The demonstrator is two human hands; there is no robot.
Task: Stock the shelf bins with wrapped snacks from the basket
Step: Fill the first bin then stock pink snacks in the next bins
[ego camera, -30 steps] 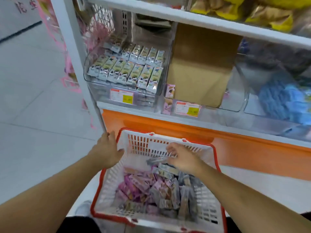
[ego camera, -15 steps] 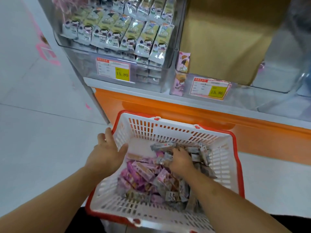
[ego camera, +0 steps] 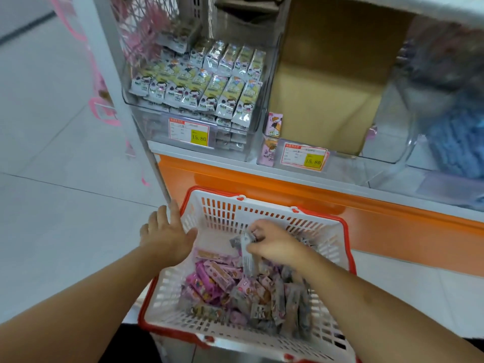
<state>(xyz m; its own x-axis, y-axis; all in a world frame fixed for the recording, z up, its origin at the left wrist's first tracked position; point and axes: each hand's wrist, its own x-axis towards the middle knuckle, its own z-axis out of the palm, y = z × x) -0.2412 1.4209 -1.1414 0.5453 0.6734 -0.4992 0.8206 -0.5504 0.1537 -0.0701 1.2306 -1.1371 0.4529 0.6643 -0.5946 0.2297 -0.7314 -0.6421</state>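
A white basket with a red rim (ego camera: 262,205) sits below the shelf, holding a pile of pink and grey wrapped snacks (ego camera: 235,289). My right hand (ego camera: 275,243) is inside the basket, its fingers curled round a few grey snack packets (ego camera: 246,247) lifted above the pile. My left hand (ego camera: 167,237) rests on the basket's left rim, fingers straight. Above, a clear shelf bin (ego camera: 199,132) is filled with rows of green and silver snack packets (ego camera: 209,82).
A second clear bin (ego camera: 340,163) to the right holds a brown cardboard box (ego camera: 324,82); pink packets (ego camera: 272,137) stand at its front left corner. Yellow price tags (ego camera: 303,155) front both bins. An orange panel (ego camera: 340,205) runs below. Blue packets (ego camera: 455,142) lie far right.
My right hand has come up out of the pile with grey packets in its grip. The view has tilted up, showing more of the shelf. My left hand stays on the rim.
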